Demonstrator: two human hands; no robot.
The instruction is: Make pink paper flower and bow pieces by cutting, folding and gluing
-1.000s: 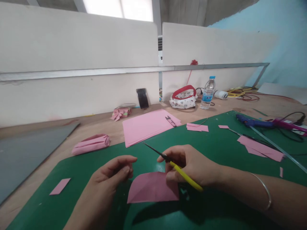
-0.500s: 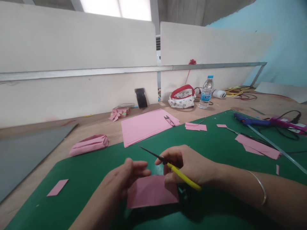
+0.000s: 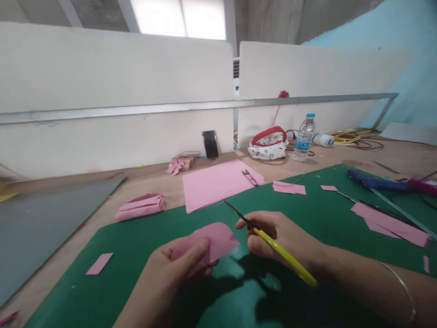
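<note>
My left hand (image 3: 177,266) pinches a pink paper piece (image 3: 218,243), thumb on top, above the green mat (image 3: 143,237). The paper is bent, with its right corner pointing at my right hand. Scissors with yellow handles (image 3: 285,255) are held in my right hand (image 3: 283,237); their dark blades are closed and point up and left. The paper and the scissors are apart. Behind them lie pink sheets (image 3: 213,184) with small thread snips (image 3: 250,177) on top. A folded pink paper bundle (image 3: 140,207) rests at the mat's back left edge.
Small pink pieces (image 3: 289,187) and longer strips (image 3: 391,223) lie on the mat at the right, near a blue glue gun (image 3: 375,181). Farther back stand a phone (image 3: 210,145), a white pouch (image 3: 269,145) and a water bottle (image 3: 303,139). A grey board (image 3: 58,223) lies left.
My left hand has taken hold of the pink paper and raised and bent it. My right hand has let go of the paper's edge and keeps the scissors. The view has shifted slightly.
</note>
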